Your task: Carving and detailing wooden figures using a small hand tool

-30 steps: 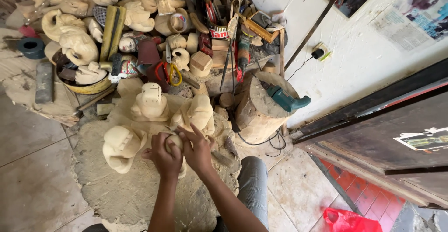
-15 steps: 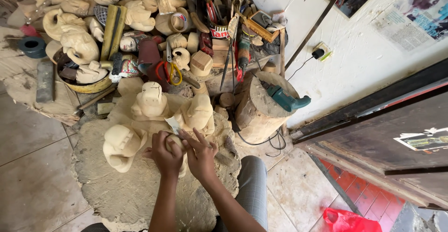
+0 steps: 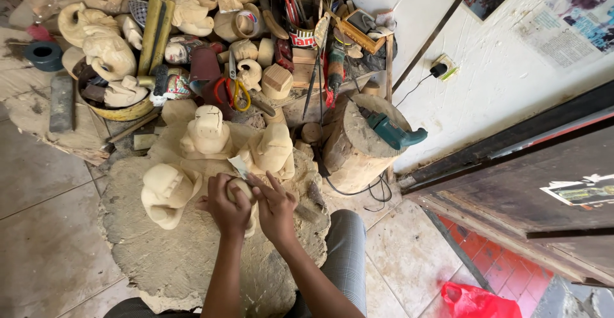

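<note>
Left hand (image 3: pixel 227 208) grip wraps pale wooden carving (image 3: pixel 242 190) (mostly hidden) at frame centre. Right hand (image 3: pixel 275 208) grip presses sandpaper piece (image 3: pixel 238 166) at carving's 12 o'clock. Stump (image 3: pixel 352 142) at 2 o'clock.

Carving mostly covered by both hands

The left hand (image 3: pixel 229 208) and right hand (image 3: pixel 276 208) hide most of the small carving (image 3: pixel 242 186); its shape cannot be told.

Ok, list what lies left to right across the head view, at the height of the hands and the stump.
Pale wooden carving → left hand → right hand → wooden stump → teal power tool → dark door leaning on the wall.
</note>
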